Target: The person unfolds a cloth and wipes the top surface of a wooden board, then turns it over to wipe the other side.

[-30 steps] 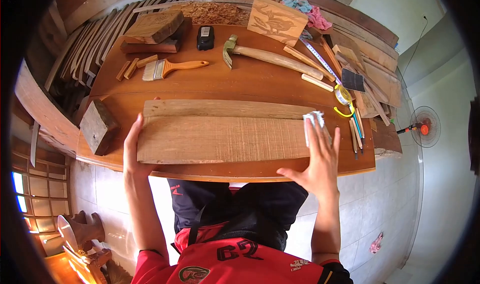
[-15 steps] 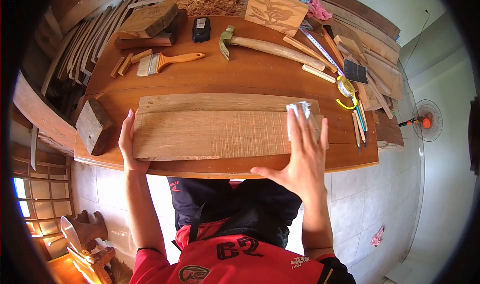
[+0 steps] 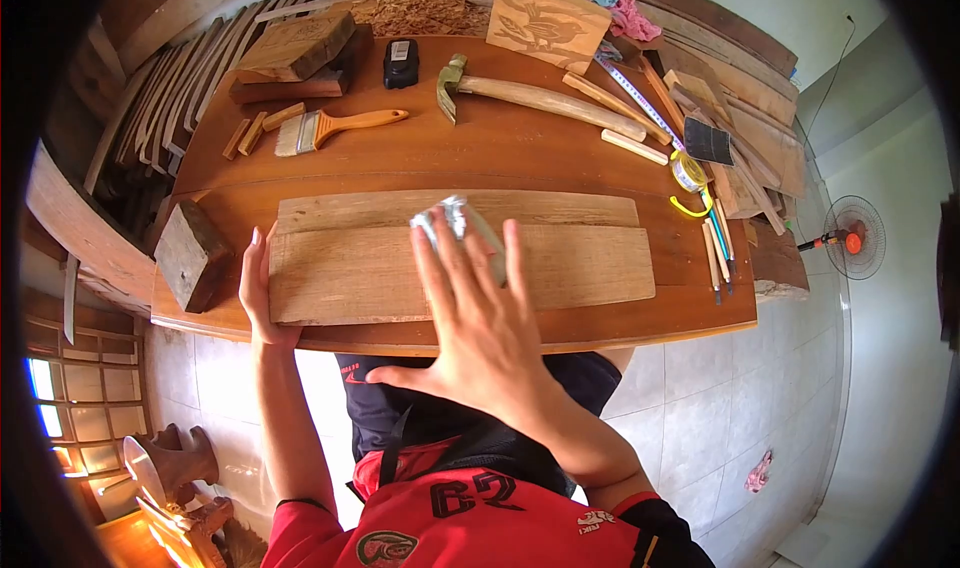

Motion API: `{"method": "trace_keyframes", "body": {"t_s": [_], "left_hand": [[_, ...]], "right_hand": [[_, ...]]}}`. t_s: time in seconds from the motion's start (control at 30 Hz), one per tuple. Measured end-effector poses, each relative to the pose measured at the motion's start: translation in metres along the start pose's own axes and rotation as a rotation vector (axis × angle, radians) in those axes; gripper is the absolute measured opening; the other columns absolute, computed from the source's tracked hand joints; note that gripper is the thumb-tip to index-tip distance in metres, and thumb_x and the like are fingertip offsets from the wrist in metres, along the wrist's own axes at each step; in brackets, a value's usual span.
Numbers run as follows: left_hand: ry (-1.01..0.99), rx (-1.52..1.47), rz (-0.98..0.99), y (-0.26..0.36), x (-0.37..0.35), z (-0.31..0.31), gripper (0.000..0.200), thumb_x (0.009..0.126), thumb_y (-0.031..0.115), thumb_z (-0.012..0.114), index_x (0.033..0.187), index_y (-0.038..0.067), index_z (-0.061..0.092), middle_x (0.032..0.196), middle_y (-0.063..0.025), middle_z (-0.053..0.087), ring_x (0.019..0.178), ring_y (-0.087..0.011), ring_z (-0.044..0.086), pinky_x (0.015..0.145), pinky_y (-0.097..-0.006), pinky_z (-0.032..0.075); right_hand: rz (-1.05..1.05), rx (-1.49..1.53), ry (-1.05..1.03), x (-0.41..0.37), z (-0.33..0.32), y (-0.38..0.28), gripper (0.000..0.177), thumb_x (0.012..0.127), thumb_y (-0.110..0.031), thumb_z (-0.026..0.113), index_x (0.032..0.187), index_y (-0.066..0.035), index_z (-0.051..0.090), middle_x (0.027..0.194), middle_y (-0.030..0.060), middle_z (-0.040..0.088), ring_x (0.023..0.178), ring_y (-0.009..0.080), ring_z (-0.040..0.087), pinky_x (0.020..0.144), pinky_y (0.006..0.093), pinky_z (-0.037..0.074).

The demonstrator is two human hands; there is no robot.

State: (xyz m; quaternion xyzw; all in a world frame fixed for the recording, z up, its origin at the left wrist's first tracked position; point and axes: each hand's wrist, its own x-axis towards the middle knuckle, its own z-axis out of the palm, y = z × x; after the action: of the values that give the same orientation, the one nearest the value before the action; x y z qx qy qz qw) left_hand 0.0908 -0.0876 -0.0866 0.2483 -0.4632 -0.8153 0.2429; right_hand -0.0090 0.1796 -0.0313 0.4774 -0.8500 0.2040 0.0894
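Observation:
A long wooden board lies flat near the front edge of the brown table. My left hand holds the board's left end, its thumb and fingers against the edge. Over the board's middle, my right hand lies with its fingers spread and presses on a grey-white crumpled pad, partly hidden beneath the fingers. A wood block stands left of my left hand.
Beyond the board lie a brush, a hammer, a black device and a carved panel. Tape measure, pencils and wood pieces lie at the right. A fan stands farther right.
My right hand has slid left along the board with the pad, from the right end to the middle. My left hand remains at the left end.

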Motion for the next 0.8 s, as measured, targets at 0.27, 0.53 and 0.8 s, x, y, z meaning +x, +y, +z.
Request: {"method": "trace_keyframes", "body": {"t_s": [0.27,0.53,0.8], "left_hand": [[-0.149,-0.027,0.205,-0.031,0.015,-0.041,0.065,0.115,0.048,0.044,0.158,0.0,0.049,0.156,-0.018,0.06,0.136,-0.0319,0.065,0.119,-0.0459,0.051],[0.157,0.306,0.073,-0.005,-0.007,0.027,0.066,0.106,0.04,0.069,0.152,-0.005,0.058,0.155,-0.0189,0.058,0.145,-0.0244,0.053,0.122,-0.0383,0.04],[0.048,0.418,0.008,0.003,-0.003,0.024,0.075,0.098,0.047,0.079,0.152,-0.002,0.059,0.153,-0.0162,0.058,0.144,-0.0269,0.052,0.123,-0.0397,0.038]], "right_hand": [[-0.203,0.139,-0.008,0.02,0.034,-0.057,0.143,0.075,-0.096,0.065,0.17,0.004,0.029,0.178,0.0252,0.027,0.166,0.0413,0.024,0.134,0.0703,0.011],[-0.273,0.035,-0.116,-0.003,0.026,-0.039,0.131,0.079,-0.089,0.067,0.171,-0.004,0.032,0.177,0.0162,0.032,0.166,0.0339,0.027,0.135,0.0696,0.011],[-0.103,-0.018,-0.094,-0.03,0.002,0.014,0.138,0.076,-0.091,0.07,0.176,-0.008,0.022,0.183,0.0162,0.018,0.169,0.033,0.018,0.134,0.0724,0.009]]}}
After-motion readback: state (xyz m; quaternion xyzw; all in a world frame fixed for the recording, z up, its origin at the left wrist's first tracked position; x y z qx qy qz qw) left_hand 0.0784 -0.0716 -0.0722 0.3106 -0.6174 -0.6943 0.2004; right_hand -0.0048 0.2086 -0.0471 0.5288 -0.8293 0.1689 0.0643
